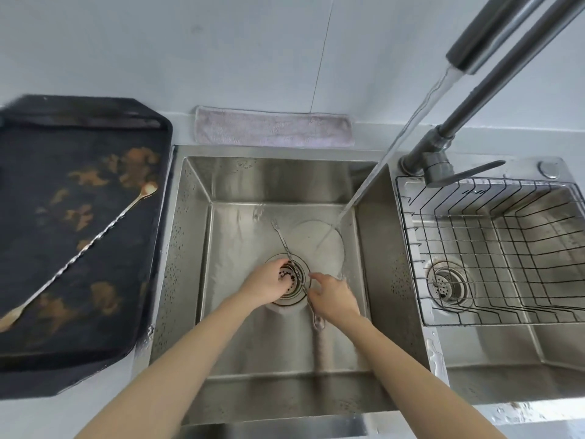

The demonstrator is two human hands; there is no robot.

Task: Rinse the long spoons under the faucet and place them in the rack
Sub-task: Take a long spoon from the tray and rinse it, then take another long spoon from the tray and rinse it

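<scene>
Long spoon [292,269] down in the sink [190,248], lying across the drain [292,280], not under the water [364,191].

Left hand [266,285] curled loosely over the spoon, right hand [332,296] pinching the handle; firm grip impossible to confirm. Wet metal likely to slip, possibly into the drain. Second spoon [79,251] waiting on the dark tray [95,359], rack [408,248] at the right side empty.

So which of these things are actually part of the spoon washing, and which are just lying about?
Part of the job:
- silver long spoon in the left basin, both hands on it
- gold long spoon waiting on the dark tray
- faucet, water running
- wire rack in the right basin, no spoons in it yet

Just lying about:
- folded cloth behind the sink
</scene>
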